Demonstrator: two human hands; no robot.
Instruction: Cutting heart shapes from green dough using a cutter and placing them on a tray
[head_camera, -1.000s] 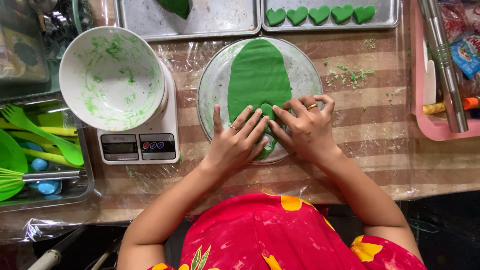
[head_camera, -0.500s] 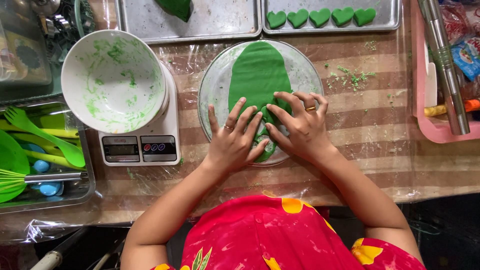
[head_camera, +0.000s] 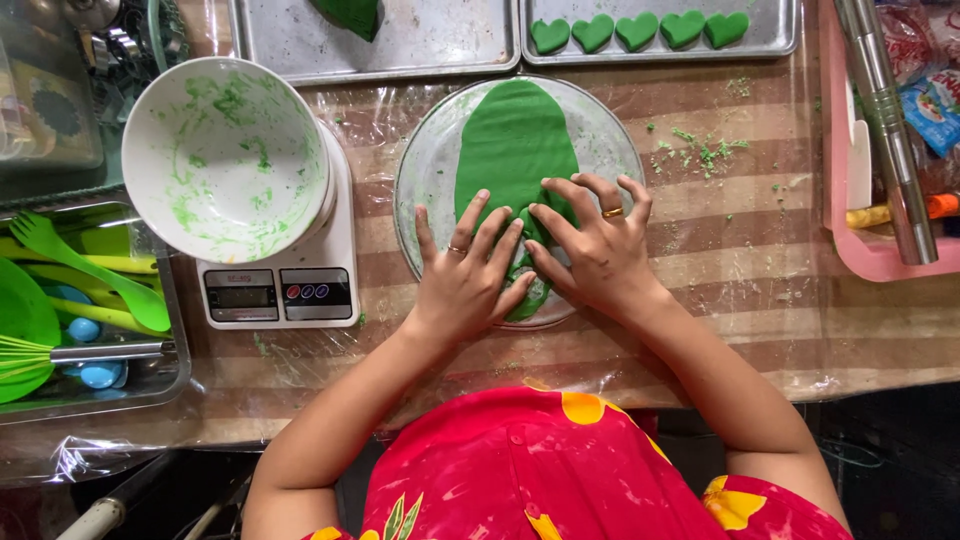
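Note:
A flat oval sheet of green dough lies on a round clear glass plate in the middle of the table. My left hand and my right hand press side by side on the near end of the dough, fingers spread and flat. Each hand wears a ring. The near tip of the dough is partly hidden under my palms.
A white bowl smeared green sits on a kitchen scale at left. Metal trays at the back hold a green lump and several green heart shapes. Green utensils lie far left; a pink tray with a metal rolling pin right.
Both hands have slid a little farther up the dough and the fingers have spread wider. Nothing else has moved.

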